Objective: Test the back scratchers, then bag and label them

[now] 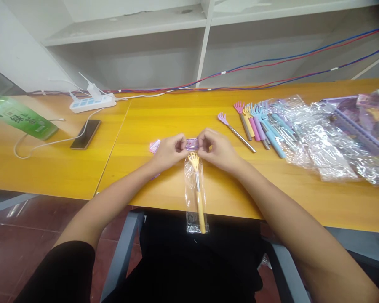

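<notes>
A yellow back scratcher hangs in a clear plastic bag, claw end up, its lower part past the table's front edge. Across the top of the bag is a purple printed card. My left hand pinches the card's left end, and my right hand has its fingers closed on the right end. Whether the card is fixed to the bag cannot be made out. Partly behind my left hand, more pink-purple cards lie on the table.
To the right lie a purple back scratcher, a pile of coloured ones, clear bags and a purple basket. Leftward are a phone, a green bottle and a power strip with cables.
</notes>
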Available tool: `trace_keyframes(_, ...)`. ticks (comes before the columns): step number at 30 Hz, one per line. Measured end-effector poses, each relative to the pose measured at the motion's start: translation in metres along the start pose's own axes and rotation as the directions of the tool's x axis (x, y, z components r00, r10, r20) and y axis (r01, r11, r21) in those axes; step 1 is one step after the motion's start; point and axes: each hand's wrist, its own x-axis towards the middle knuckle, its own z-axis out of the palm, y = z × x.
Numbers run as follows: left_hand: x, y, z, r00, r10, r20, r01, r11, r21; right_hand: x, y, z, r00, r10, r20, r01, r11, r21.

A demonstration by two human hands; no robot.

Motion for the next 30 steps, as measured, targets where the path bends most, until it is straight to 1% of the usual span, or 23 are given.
trace_keyframes(5, 0.001, -0.003, 0.001, 0.995, -0.101, 0.007, 0.101, 0.988, -0.115, 0.002, 0.002, 0.000, 1.000, 0.010, -0.001, -0.010, 1.000, -0.009)
trace_keyframes(8, 0.005, -0.008, -0.001, 0.988, -0.148, -0.041, 0.135, 0.966, -0.218, 0.007, 0.003, -0.004, 0.998, 0.053, -0.014, -0.054, 0.995, -0.085)
trace_keyframes(9, 0.007, -0.010, -0.003, 0.984, -0.164, -0.063, 0.144, 0.958, -0.247, 0.009, 0.001, -0.006, 0.996, 0.090, -0.006, -0.090, 0.988, -0.129)
trace_keyframes(11, 0.011, -0.014, -0.006, 0.975, -0.196, -0.107, 0.159, 0.946, -0.284, 0.010, -0.006, -0.011, 0.979, 0.197, 0.058, -0.179, 0.958, -0.225)
trace_keyframes(13, 0.014, -0.017, -0.008, 0.966, -0.211, -0.151, 0.156, 0.937, -0.312, 0.006, -0.020, -0.017, 0.935, 0.318, 0.156, -0.254, 0.908, -0.332)
trace_keyframes(15, 0.017, -0.019, -0.010, 0.957, -0.218, -0.193, 0.135, 0.920, -0.367, -0.005, -0.037, -0.019, 0.877, 0.420, 0.232, -0.296, 0.854, -0.429)
trace_keyframes(17, 0.018, -0.019, -0.010, 0.948, -0.235, -0.212, 0.128, 0.897, -0.423, -0.023, -0.054, -0.017, 0.839, 0.476, 0.262, -0.317, 0.820, -0.477)
trace_keyframes(19, 0.018, -0.017, -0.009, 0.949, -0.232, -0.214, 0.114, 0.885, -0.452, -0.045, -0.067, -0.013, 0.831, 0.488, 0.268, -0.328, 0.818, -0.472)
trace_keyframes(21, 0.016, -0.015, -0.007, 0.962, -0.200, -0.187, 0.096, 0.886, -0.454, -0.066, -0.074, -0.012, 0.831, 0.497, 0.251, -0.350, 0.817, -0.458)
trace_keyframes(23, 0.013, -0.014, -0.005, 0.977, -0.173, -0.129, 0.100, 0.894, -0.437, -0.086, -0.074, -0.018, 0.834, 0.513, 0.204, -0.391, 0.810, -0.438)
trace_keyframes(25, 0.011, -0.012, -0.003, 0.984, -0.161, -0.071, 0.118, 0.903, -0.412, -0.102, -0.065, -0.036, 0.849, 0.517, 0.108, -0.438, 0.803, -0.405)
trace_keyframes(26, 0.010, -0.011, -0.002, 0.986, -0.157, -0.057, 0.122, 0.908, -0.400, -0.110, -0.057, -0.051, 0.856, 0.516, 0.031, -0.463, 0.792, -0.398)
trace_keyframes(27, 0.010, -0.010, -0.002, 0.987, -0.151, -0.055, 0.118, 0.913, -0.390, -0.117, -0.046, -0.070, 0.852, 0.519, -0.071, -0.499, 0.762, -0.412)
trace_keyframes(28, 0.009, -0.010, -0.002, 0.988, -0.142, -0.059, 0.109, 0.918, -0.382, -0.124, -0.034, -0.091, 0.831, 0.521, -0.195, -0.547, 0.703, -0.454)
trace_keyframes(29, 0.009, -0.010, -0.002, 0.989, -0.131, -0.063, 0.099, 0.923, -0.371, -0.131, -0.020, -0.116, 0.798, 0.511, -0.320, -0.600, 0.621, -0.505)
trace_keyframes(30, 0.009, -0.011, -0.002, 0.991, -0.118, -0.063, 0.089, 0.931, -0.355, -0.137, -0.005, -0.142, 0.766, 0.473, -0.435, -0.643, 0.539, -0.544)
